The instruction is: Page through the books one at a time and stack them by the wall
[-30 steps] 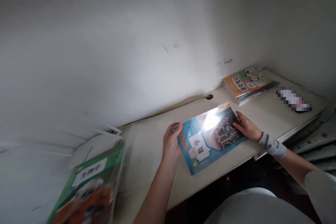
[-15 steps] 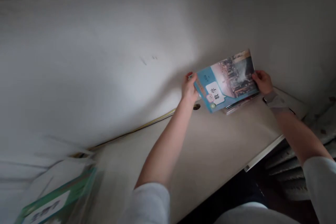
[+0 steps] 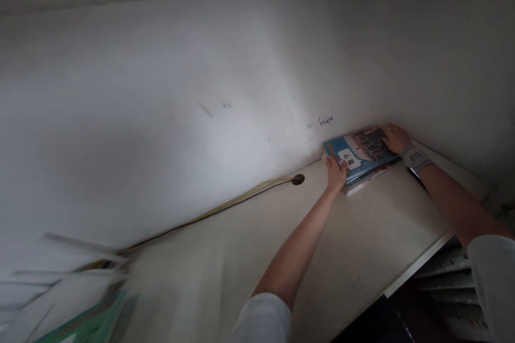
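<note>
A blue textbook (image 3: 364, 149) with a city picture and a white title label lies on top of a small stack of books (image 3: 368, 179), in the desk's back right corner against the wall. My left hand (image 3: 336, 173) is closed on the textbook's left end, its thumb over the cover. At the opposite end my right hand (image 3: 396, 139) grips the right edge, fingers on the cover and a light band around the wrist. The undersides of both hands' grips are hidden.
Yellow and black cables (image 3: 241, 193) run along the wall to a round hole (image 3: 298, 179) in the pale desk (image 3: 281, 246). A blurred green-covered book (image 3: 92, 319) and thin rack bars (image 3: 80, 244) are at lower left. Ribbed grey shapes (image 3: 446, 278) sit below the desk's right edge.
Both hands have lowered the textbook from above the desk onto the stack in the corner. My left hand has moved right and down with it. The view has shifted slightly.
</note>
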Available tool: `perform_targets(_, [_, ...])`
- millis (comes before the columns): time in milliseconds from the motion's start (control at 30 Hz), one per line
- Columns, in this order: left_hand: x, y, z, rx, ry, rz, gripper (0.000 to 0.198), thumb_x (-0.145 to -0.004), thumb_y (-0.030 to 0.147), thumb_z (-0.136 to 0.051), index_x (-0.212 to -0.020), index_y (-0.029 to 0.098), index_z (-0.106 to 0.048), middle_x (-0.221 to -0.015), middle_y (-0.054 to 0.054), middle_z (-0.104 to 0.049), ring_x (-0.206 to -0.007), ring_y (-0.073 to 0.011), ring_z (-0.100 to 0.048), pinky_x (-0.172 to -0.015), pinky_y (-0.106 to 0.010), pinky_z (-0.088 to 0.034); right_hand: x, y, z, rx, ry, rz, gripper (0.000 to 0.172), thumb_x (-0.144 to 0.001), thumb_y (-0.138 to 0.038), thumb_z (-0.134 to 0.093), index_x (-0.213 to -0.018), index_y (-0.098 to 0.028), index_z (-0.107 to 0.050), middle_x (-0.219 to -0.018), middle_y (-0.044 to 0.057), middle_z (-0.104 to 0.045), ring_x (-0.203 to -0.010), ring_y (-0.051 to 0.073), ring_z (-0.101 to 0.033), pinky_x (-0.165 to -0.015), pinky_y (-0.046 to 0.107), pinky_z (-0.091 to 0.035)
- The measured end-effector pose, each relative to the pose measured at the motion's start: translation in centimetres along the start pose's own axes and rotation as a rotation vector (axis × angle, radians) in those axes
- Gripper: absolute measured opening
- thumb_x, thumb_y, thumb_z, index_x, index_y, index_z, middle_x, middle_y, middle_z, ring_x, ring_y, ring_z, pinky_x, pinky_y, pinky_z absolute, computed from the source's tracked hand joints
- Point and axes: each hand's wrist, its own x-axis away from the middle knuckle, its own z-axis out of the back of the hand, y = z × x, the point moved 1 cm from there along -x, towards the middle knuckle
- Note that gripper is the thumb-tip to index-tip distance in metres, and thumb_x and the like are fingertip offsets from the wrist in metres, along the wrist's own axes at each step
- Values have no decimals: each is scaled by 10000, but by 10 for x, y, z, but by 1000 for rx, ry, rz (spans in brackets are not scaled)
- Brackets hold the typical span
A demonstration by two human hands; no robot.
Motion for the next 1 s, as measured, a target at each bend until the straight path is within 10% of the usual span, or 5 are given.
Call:
perform_targets(233, [1, 5, -8, -192, 124, 124, 759, -831, 325, -418, -1422, 44, -35, -1504, -220, 12, -1384, -299, 56, -1110, -476, -91, -25, -39, -28, 141, -268, 27, 690, -823, -664, -281, -1386, -265, -313, -1495, 122, -188, -1324, 366, -191, -982, 631, -210])
perform_targets(467, [-34, 21, 26, -561, 48, -61, 665, -853, 497, -313, -1409, 140, -239, -1506, -143, -158, -1384, -335, -23, -1063, -596, -40, -38, -45, -32, 164, -166, 73, 758, -796, -710, -253, -1382, -235, -322, -1483, 139, -209, -1330, 377, -159, -984, 671, -149])
perform_targets(767, [-51, -3, 15, -532, -10, -16, 800, -804, 633, -306, -1421, 135, -207, -1516, -128, -119, -1386, -323, -8, -1080, -543, -124, -47, -46, -45, 181, -254, 45, 808, -786, -732, -175, -1411, -226, -251, -1500, 147, -155, -1342, 376, -128, -978, 685, -138])
perform_targets(1000, [-7, 15, 51, -417, 107, -61, 701, -867, 514, -325, -1425, 118, -171, -1507, -184, -101, -1389, -292, -70, -1082, -480, -178, -32, -67, -16, 133, -65, 94, 653, -852, -579, -333, -1342, -149, -368, -1446, 204, -268, -1319, 368, -210, -984, 637, -202])
